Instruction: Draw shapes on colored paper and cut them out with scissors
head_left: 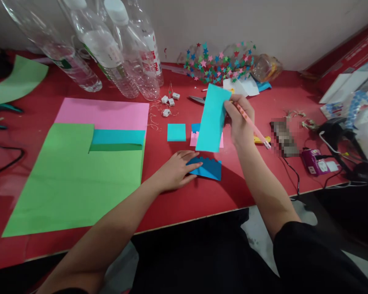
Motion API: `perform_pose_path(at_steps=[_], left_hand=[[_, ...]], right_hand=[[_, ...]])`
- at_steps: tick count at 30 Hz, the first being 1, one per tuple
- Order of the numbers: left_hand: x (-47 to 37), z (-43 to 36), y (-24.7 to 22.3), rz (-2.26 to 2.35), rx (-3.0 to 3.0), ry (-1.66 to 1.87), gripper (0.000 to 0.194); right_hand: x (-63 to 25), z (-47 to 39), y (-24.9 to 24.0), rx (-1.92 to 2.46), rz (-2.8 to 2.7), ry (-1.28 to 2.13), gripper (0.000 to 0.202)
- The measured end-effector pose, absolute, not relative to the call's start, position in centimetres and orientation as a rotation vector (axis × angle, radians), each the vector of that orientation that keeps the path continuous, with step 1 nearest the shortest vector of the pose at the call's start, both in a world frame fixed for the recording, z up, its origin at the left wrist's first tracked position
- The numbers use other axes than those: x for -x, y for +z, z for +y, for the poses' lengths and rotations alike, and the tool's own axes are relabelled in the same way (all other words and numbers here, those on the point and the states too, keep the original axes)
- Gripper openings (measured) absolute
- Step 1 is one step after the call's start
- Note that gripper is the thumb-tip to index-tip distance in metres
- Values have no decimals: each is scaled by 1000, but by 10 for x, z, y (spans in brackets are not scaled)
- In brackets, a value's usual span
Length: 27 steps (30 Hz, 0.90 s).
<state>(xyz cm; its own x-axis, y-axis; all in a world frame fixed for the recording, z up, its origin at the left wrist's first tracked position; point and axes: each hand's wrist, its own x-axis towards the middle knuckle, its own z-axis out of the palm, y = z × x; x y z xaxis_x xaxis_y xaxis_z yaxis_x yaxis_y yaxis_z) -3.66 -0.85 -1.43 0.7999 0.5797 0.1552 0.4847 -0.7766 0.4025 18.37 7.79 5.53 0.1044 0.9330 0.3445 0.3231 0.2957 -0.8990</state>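
I've got R hand [241, 118] pinching turquoise strip [213, 118] w/ pink pencil [254, 128] in same grip; L hand [179, 169], fingers spread, on blue notched paper [211, 168]

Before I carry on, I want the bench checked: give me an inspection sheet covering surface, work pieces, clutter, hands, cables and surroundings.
Surface: red tabletop, front edge in view.
Work pieces: turquoise strip raised off the table; blue piece with a notched edge, lying down; turquoise rectangle lying apart; pink piece partly hidden by the strip.
Clutter: green sheet and pink sheet at left; clear bottles and multicoloured stars at the back.
Hands: left hand rests partly on the blue piece; right hand holds the strip and a pink pencil.
Cables: black cord at right, another at far left.
Surroundings: pale wall behind; red box at right, cut off by the frame.
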Motion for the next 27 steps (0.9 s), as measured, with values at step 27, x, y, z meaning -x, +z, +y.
perform_pose_path(at_steps=[27], left_hand=[[29, -14, -3, 957, -1469, 712, 51]], right_hand=[[-162, -5, 25, 1331, -1594, 579, 17]])
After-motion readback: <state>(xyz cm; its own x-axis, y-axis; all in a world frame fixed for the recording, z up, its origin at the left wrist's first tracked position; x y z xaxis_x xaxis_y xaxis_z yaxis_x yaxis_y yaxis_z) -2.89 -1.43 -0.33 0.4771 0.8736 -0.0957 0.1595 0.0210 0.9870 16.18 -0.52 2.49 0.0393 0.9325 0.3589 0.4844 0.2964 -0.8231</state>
